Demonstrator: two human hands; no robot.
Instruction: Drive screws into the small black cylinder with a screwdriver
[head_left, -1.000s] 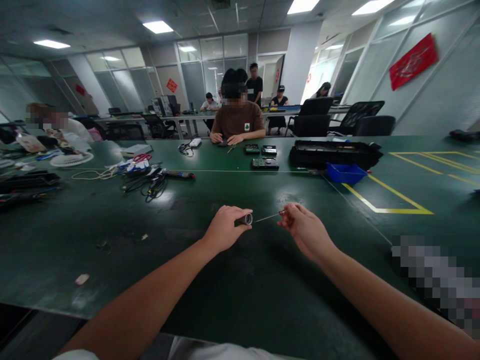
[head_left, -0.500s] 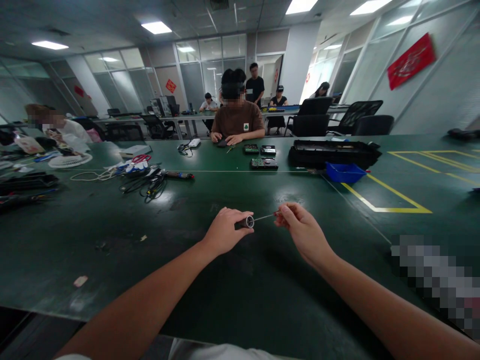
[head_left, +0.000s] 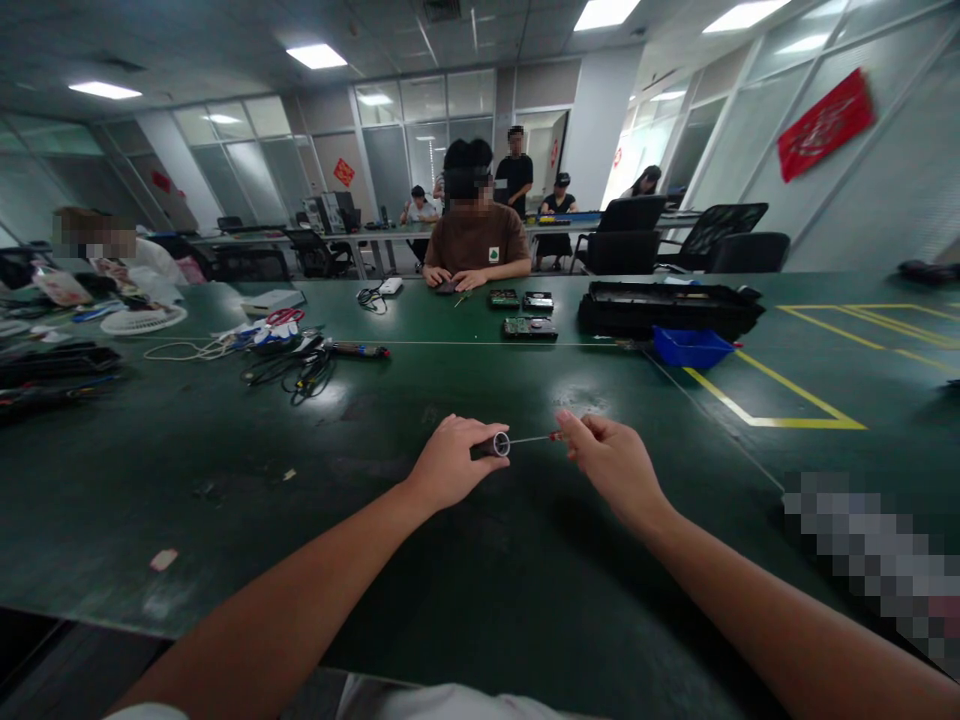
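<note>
My left hand (head_left: 448, 462) is closed round a short dark cylinder (head_left: 486, 447), thumb and fingers on either side of it. A pale, ring-shaped open end of the cylinder faces right. My right hand (head_left: 619, 468) pinches a slim screwdriver (head_left: 532, 439) with a thin metal shaft and a bit of red by the fingertips. The shaft points left and its tip is at the cylinder's open end; how deep it reaches inside cannot be made out. Both hands are above the green table (head_left: 450, 600).
A blue bin (head_left: 691, 347) and a long black housing (head_left: 667, 308) stand at the back right. Hard drives (head_left: 529, 328) lie near a person (head_left: 478, 235) seated opposite. Tangled cables (head_left: 300, 375) are at the left. A blurred object (head_left: 870, 560) is at right.
My right hand has shifted slightly right and down, with the screwdriver now lying more level. My left hand and the cylinder stay nearly where they were.
</note>
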